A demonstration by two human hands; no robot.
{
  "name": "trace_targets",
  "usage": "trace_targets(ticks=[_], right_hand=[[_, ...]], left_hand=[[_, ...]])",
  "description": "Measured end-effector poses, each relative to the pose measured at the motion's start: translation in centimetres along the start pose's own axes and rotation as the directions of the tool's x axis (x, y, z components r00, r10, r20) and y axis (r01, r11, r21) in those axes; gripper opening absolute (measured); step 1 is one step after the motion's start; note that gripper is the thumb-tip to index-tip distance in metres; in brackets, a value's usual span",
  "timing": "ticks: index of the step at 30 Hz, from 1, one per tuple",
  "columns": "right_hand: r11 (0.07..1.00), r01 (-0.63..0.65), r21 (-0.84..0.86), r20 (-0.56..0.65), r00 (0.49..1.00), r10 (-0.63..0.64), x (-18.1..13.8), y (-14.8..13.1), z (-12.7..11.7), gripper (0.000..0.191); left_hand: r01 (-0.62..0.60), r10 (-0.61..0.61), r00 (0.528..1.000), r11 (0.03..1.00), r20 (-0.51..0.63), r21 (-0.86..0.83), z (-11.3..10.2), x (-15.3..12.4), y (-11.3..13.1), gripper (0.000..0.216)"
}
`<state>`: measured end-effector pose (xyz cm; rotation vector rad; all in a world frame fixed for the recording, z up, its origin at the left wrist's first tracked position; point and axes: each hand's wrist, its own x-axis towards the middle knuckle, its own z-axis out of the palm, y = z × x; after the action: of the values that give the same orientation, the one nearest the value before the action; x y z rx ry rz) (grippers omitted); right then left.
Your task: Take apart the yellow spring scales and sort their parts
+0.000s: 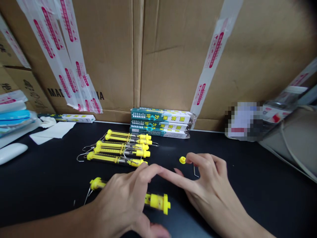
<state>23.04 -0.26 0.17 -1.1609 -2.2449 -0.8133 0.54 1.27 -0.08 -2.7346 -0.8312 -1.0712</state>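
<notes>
A spring scale (158,202) with yellow ends and a clear tube passes under my left hand (123,195). My palm covers its middle, and the fingers beneath are hidden; its wire hook (87,195) hangs at the left end. The left thumb stands away from the tube. My left index fingertip meets the outstretched thumb of my right hand (206,175). My right index finger is bent, its tip beside a small yellow cap (182,160); whether they touch is unclear. A bent metal wire (195,172) shows below the right fingers. I see nothing gripped in that hand.
Several spring scales (119,149) lie side by side behind my left hand, hooks outward. Printed boxes (159,120) are stacked against a large cardboard carton (168,56). White paper (51,132) and a white rounded object (12,153) lie left. A grey bag-like item (294,138) stands right.
</notes>
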Motion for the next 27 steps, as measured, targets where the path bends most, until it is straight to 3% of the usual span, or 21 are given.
trace_targets(ticks=[3, 12, 17, 21, 23, 27], right_hand=[[1.000, -0.001, -0.021, 0.009, 1.000, 0.001, 0.1, 0.0, -0.1, 0.078], [0.999, 0.002, -0.037, 0.044, 0.999, -0.001, 0.2, -0.2, -0.4, 0.083], [0.999, 0.007, -0.034, -0.015, 1.000, -0.008, 0.4, -0.6, -0.5, 0.091], [0.998, 0.046, -0.048, -0.063, 0.997, -0.049, 0.4, -1.1, -0.4, 0.086], [0.998, 0.055, -0.020, -0.060, 0.997, -0.056, 0.2, -1.5, -0.2, 0.076], [0.999, 0.015, 0.029, -0.047, 0.999, -0.014, 0.1, -1.9, -0.1, 0.058]], left_hand=[[0.033, -0.032, 0.999, 0.999, 0.032, -0.032, 0.1, 0.2, 0.2, 0.045], [0.123, -0.123, 0.992, 0.991, 0.009, -0.060, -0.9, 0.4, 0.3, 0.053], [0.268, -0.263, 0.963, 0.911, 0.059, -0.314, -1.4, 0.5, -0.1, 0.045], [0.278, -0.279, 0.956, 0.770, 0.089, -0.575, -1.3, 0.7, 0.4, 0.032], [0.313, -0.296, 0.943, 0.646, 0.149, -0.696, -0.9, 0.7, 1.1, 0.027], [0.482, -0.331, 0.853, 0.205, 0.403, -0.852, -0.1, 0.8, 2.1, 0.023]])
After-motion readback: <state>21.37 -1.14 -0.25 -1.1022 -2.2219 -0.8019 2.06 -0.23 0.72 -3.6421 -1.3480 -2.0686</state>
